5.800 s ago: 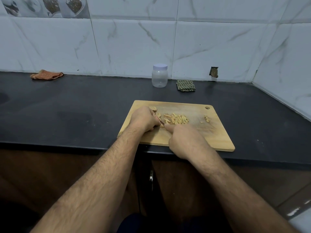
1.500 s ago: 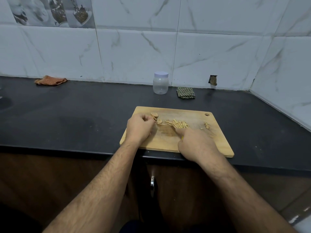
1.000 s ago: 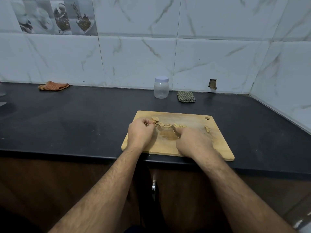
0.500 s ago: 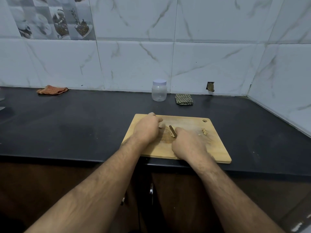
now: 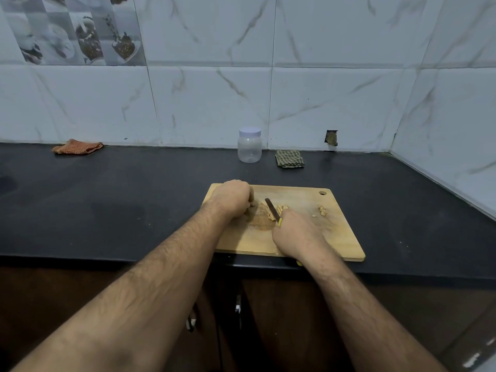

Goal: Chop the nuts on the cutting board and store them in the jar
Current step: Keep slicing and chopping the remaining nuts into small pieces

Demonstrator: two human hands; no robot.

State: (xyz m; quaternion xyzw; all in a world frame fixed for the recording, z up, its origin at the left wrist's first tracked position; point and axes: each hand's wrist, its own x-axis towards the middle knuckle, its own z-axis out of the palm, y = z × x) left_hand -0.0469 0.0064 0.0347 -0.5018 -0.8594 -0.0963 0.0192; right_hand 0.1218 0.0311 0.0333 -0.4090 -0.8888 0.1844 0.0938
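From the head camera: right hand (image 5: 294, 234) wraps the knife (image 5: 272, 212) handle, blade angled over the nuts (image 5: 279, 210) mid-board. Left hand (image 5: 233, 200) sits curled at the cutting board's (image 5: 308, 245) far left corner; whether it pinches a nut, I cannot tell. A few pieces (image 5: 322, 210) lie to the right. The jar (image 5: 249, 149), lid on, stands far back by the wall, beside a green cloth (image 5: 290, 158).

No readable text, labels, brand names, numbers or signs appear anywhere. The clear plastic jar with a pale lid (image 5: 249, 145) is unlabelled, and the decorative picture tiles on the wall (image 5: 77, 30) show only images.
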